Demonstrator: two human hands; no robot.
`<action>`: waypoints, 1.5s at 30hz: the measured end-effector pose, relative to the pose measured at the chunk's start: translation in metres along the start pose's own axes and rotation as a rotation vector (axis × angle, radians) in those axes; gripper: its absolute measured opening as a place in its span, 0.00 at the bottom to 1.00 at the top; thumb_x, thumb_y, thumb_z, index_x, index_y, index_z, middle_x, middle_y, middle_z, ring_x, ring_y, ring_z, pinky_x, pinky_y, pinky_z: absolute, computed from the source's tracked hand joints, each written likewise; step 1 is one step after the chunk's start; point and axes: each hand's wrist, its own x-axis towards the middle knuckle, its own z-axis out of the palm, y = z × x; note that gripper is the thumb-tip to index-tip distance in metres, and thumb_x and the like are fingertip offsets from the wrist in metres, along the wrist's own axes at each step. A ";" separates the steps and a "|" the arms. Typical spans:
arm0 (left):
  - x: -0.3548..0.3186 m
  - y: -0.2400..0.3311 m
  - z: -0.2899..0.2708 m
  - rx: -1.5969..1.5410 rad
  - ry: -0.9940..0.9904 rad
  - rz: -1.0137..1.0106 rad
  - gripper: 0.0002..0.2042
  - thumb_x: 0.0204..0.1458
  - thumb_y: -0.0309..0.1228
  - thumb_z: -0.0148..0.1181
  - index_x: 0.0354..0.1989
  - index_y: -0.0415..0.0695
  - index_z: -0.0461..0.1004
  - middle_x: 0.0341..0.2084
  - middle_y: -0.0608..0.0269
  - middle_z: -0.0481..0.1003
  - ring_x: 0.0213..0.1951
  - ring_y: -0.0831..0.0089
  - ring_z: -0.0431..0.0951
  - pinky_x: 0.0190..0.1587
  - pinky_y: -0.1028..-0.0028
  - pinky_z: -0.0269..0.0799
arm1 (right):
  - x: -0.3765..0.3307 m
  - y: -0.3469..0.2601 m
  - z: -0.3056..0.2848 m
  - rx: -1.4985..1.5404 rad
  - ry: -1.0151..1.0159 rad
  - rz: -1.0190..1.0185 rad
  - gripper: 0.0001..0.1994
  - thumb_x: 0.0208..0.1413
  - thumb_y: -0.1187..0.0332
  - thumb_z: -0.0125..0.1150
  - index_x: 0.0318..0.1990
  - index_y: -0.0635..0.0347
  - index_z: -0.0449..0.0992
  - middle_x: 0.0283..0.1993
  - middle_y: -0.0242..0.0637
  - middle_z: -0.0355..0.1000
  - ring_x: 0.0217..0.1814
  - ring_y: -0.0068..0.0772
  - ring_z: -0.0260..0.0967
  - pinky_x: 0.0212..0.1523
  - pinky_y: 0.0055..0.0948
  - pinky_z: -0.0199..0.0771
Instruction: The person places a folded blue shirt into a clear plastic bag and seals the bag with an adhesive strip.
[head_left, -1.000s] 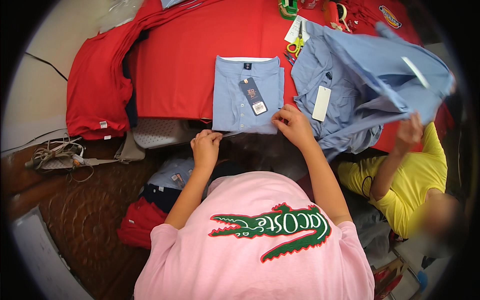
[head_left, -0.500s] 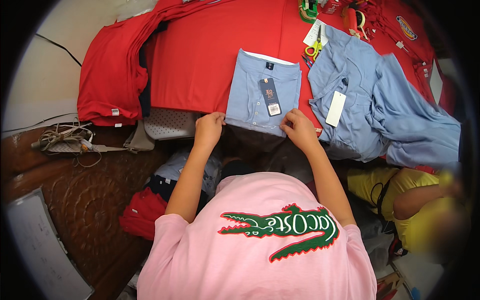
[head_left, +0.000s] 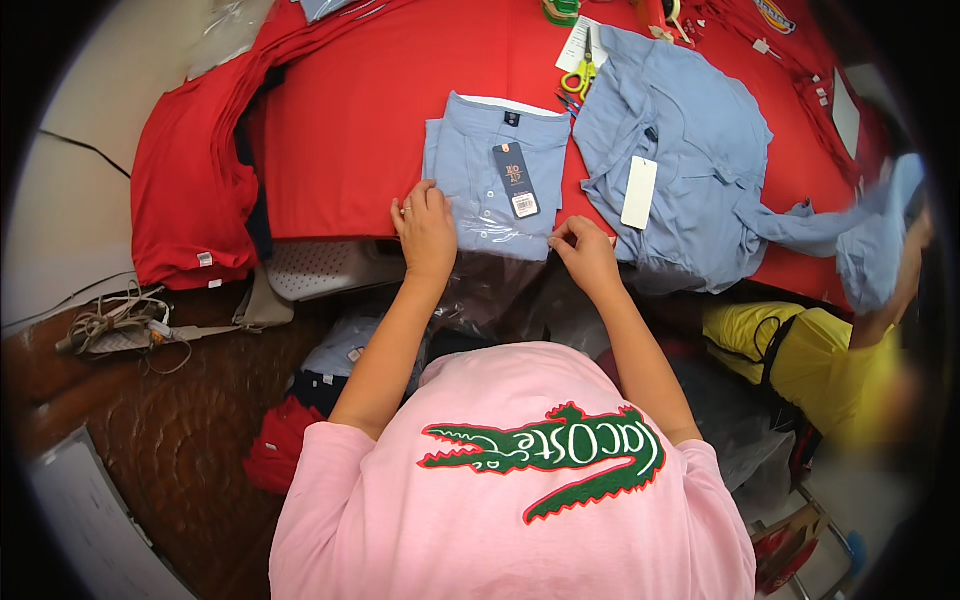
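Observation:
A folded light blue shirt (head_left: 465, 170) lies on a red cloth, with a dark hang tag (head_left: 515, 180) on its front and a short row of buttons. Clear plastic, seemingly a bag (head_left: 495, 228), covers the shirt's lower end and hangs off the table edge. At the shirt's lower left edge, my left hand (head_left: 428, 228) has its fingers bent over the plastic and the cloth. My right hand (head_left: 587, 252) pinches the plastic by the lower right corner. Its fingertips are closed together.
A loose blue garment (head_left: 690, 150) with a white tag lies on the right. Yellow-handled scissors (head_left: 578, 80) lie beyond it. Red garments (head_left: 195, 190) hang over the table's left edge. A co-worker in yellow (head_left: 800, 350) lifts a blue sleeve (head_left: 870, 245) at far right.
My left hand has moved up the shirt's left edge, and the plastic reaches further over the shirt. The co-worker has raised part of the loose blue garment. The view has shifted slightly.

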 end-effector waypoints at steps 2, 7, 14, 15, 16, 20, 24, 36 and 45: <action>-0.003 -0.006 0.013 -0.074 0.017 -0.027 0.08 0.67 0.32 0.64 0.48 0.42 0.76 0.53 0.57 0.79 0.56 0.54 0.79 0.65 0.50 0.66 | -0.004 0.004 0.001 0.000 0.007 0.005 0.08 0.58 0.70 0.72 0.36 0.64 0.77 0.38 0.44 0.77 0.37 0.49 0.76 0.40 0.45 0.74; -0.011 -0.036 0.029 -0.199 0.019 -0.065 0.08 0.66 0.30 0.64 0.49 0.42 0.76 0.50 0.57 0.80 0.55 0.53 0.79 0.63 0.53 0.69 | 0.006 -0.002 0.017 -0.109 0.224 -0.237 0.08 0.60 0.72 0.71 0.36 0.62 0.75 0.37 0.43 0.76 0.39 0.53 0.77 0.40 0.48 0.76; 0.013 -0.011 0.010 -0.310 0.025 -0.092 0.14 0.61 0.27 0.66 0.54 0.43 0.75 0.60 0.54 0.76 0.66 0.52 0.72 0.73 0.47 0.57 | 0.032 0.021 0.029 0.165 0.167 -0.060 0.08 0.59 0.74 0.71 0.36 0.65 0.75 0.36 0.48 0.76 0.38 0.55 0.77 0.40 0.47 0.74; 0.023 0.007 0.007 -0.317 0.072 -0.025 0.15 0.60 0.27 0.66 0.54 0.44 0.74 0.63 0.54 0.74 0.69 0.52 0.70 0.75 0.45 0.54 | 0.031 0.024 0.029 0.189 0.171 -0.048 0.08 0.58 0.75 0.70 0.36 0.66 0.75 0.35 0.48 0.76 0.38 0.55 0.76 0.40 0.47 0.74; 0.035 0.026 0.002 -0.324 0.120 0.040 0.16 0.59 0.26 0.67 0.55 0.44 0.74 0.66 0.54 0.73 0.72 0.52 0.68 0.77 0.43 0.51 | 0.030 0.025 0.031 0.214 0.174 -0.038 0.07 0.58 0.76 0.70 0.36 0.66 0.75 0.35 0.49 0.76 0.38 0.54 0.76 0.40 0.47 0.74; 0.107 0.077 0.037 -0.221 0.019 0.299 0.27 0.61 0.38 0.68 0.67 0.44 0.73 0.73 0.53 0.68 0.78 0.50 0.61 0.79 0.38 0.44 | 0.027 0.019 0.032 0.239 0.184 -0.060 0.07 0.58 0.77 0.70 0.35 0.67 0.76 0.35 0.47 0.75 0.37 0.52 0.76 0.39 0.45 0.73; 0.135 0.075 0.094 -0.132 -0.148 0.260 0.36 0.61 0.50 0.68 0.74 0.44 0.71 0.71 0.53 0.70 0.77 0.50 0.62 0.80 0.37 0.43 | 0.019 0.017 0.027 0.170 0.156 -0.112 0.05 0.62 0.78 0.70 0.37 0.68 0.77 0.35 0.40 0.74 0.31 0.30 0.77 0.34 0.31 0.76; 0.120 0.065 0.082 -0.392 -0.235 0.336 0.32 0.61 0.48 0.70 0.70 0.46 0.74 0.66 0.55 0.73 0.73 0.53 0.66 0.80 0.42 0.46 | 0.055 0.013 0.012 0.163 0.196 -0.150 0.07 0.55 0.73 0.74 0.33 0.64 0.79 0.35 0.44 0.76 0.44 0.45 0.77 0.43 0.43 0.76; 0.085 -0.066 -0.034 -0.795 -0.677 0.021 0.18 0.57 0.31 0.74 0.56 0.47 0.84 0.59 0.59 0.77 0.68 0.59 0.70 0.72 0.60 0.65 | 0.055 0.018 0.003 0.115 0.054 -0.071 0.07 0.53 0.74 0.75 0.33 0.66 0.80 0.34 0.44 0.75 0.34 0.43 0.75 0.38 0.39 0.74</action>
